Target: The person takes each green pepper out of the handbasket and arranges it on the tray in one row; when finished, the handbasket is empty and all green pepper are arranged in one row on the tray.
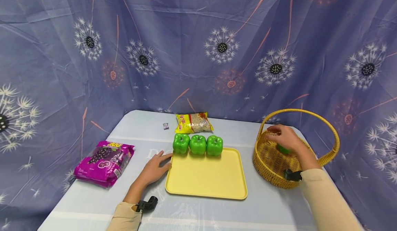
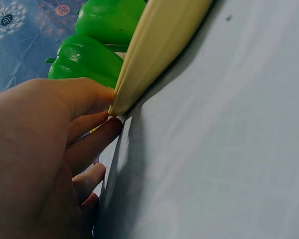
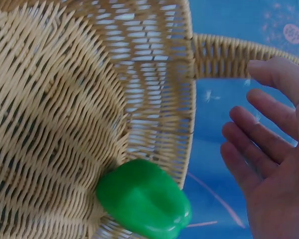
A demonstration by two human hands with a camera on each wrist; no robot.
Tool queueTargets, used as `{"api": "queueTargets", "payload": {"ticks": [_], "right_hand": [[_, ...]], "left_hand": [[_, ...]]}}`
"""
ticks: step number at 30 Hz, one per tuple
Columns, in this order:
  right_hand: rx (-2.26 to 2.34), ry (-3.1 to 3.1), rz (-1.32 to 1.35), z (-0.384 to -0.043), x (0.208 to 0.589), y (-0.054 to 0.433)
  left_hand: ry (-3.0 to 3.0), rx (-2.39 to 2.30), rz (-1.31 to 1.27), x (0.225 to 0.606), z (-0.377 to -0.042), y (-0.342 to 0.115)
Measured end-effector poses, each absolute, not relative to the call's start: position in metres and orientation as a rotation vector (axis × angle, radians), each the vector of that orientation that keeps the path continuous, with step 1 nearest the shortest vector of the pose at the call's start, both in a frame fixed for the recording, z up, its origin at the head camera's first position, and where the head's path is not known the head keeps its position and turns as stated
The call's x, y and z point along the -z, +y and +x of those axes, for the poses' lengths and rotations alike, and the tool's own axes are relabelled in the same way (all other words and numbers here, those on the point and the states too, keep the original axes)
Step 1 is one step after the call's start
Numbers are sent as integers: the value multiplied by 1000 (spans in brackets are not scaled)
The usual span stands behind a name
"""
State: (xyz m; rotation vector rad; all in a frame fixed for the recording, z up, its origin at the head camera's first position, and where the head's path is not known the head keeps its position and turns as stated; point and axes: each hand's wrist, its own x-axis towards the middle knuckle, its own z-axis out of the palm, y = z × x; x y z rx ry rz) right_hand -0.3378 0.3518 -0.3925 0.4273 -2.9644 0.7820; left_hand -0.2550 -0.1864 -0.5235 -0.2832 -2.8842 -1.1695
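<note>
My left hand [image 1: 156, 168] rests beside the yellow tray [image 1: 206, 179], its thumb and fingertips touching the left rim. In the left wrist view, that hand [image 2: 50, 134] reaches the tray's edge [image 2: 159, 45] with its fingers apart. Three green bell peppers [image 1: 197, 144] stand in a row along the tray's back edge. On the right, my right hand [image 1: 288, 139] hovers over the wicker basket [image 1: 263, 165] with nothing in its grasp. Its spread fingers show beside the basket's handle in the right wrist view. Another green bell pepper [image 3: 144, 199] lies inside the basket against the wall.
A purple grape-printed bag [image 1: 105, 162] lies at the table's left. Behind the peppers is a yellow and clear food packet [image 1: 194, 122], with a tiny wrapped piece [image 1: 165, 126] to its left. The basket's tall handle [image 1: 336, 144] arches upward. A dandelion-patterned curtain [image 1: 186, 51] surrounds the table.
</note>
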Motion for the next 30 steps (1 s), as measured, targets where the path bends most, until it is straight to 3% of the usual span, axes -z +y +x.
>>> {"api": "queueTargets", "payload": {"ticks": [30], "right_hand": [[-473, -3158, 214, -343, 414, 394]], "left_hand": [[-2886, 1167, -276, 523, -255, -186]]}}
